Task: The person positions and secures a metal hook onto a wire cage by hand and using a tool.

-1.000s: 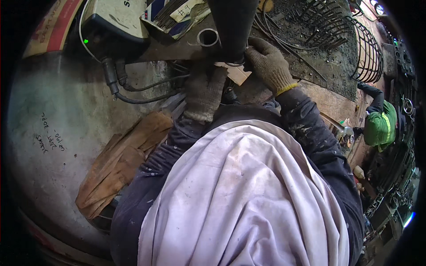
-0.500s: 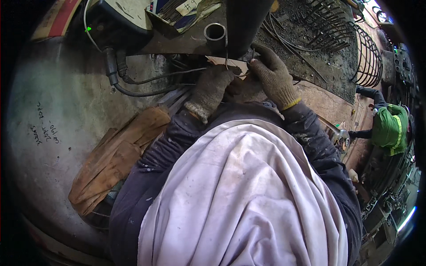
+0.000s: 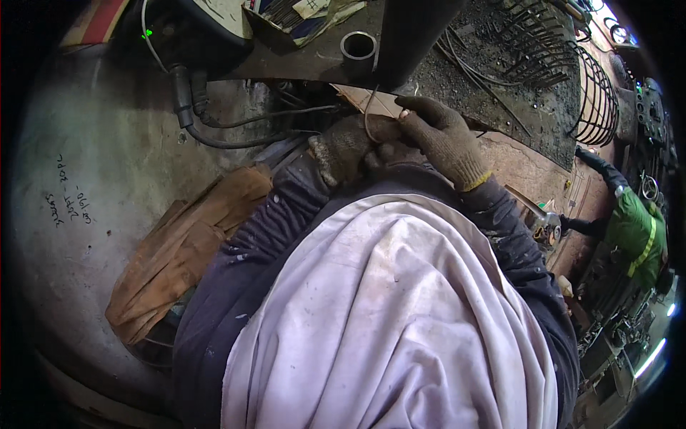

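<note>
Both my hands wear worn, greyish-brown knit gloves and are close together in front of my body, just below the bench edge. My left hand [image 3: 350, 146] is closed round a thin curved metal rod [image 3: 367, 114], which rises from the glove toward the bench. My right hand [image 3: 446, 139] has thumb and forefinger brought close together, with a bare fingertip showing through the glove. Anything between those fingers is too small to make out. Above the hands, a short open pipe [image 3: 358, 47] stands on the bench beside a thick dark column [image 3: 414, 43].
A dark metal bench [image 3: 307, 64] carries a box of thin rods [image 3: 289, 18], a bent-bar cage [image 3: 532, 43] and loose wires. Thick cables [image 3: 236, 146] hang at left near a brown cloth [image 3: 193, 250]. A person in a green vest [image 3: 636, 229] works at right beside a power tool [image 3: 547, 230].
Both hands have drawn back from the column toward my body, the curved rod coming with the left one. The person in green has shifted toward the lower right.
</note>
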The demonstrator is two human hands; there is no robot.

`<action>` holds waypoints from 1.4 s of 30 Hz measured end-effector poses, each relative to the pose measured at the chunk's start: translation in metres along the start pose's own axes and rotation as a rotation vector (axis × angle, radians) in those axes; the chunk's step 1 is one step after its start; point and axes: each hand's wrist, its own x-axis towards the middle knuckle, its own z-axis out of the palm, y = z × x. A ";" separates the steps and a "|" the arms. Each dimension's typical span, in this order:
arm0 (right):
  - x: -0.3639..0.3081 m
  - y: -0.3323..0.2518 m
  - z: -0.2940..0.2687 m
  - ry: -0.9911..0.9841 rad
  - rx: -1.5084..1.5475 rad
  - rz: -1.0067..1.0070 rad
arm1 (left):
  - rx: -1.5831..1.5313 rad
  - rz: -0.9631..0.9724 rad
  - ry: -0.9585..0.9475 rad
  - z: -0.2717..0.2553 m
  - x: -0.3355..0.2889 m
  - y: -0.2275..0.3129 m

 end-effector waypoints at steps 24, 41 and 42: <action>0.045 -0.015 -0.007 0.277 -0.305 0.071 | -0.261 0.257 0.375 -0.015 0.002 -0.008; 0.035 0.001 -0.003 0.241 0.154 0.027 | 0.337 0.298 0.544 -0.030 0.038 -0.012; 0.037 0.003 -0.005 0.262 0.131 0.011 | 0.369 0.289 0.557 -0.030 0.041 -0.013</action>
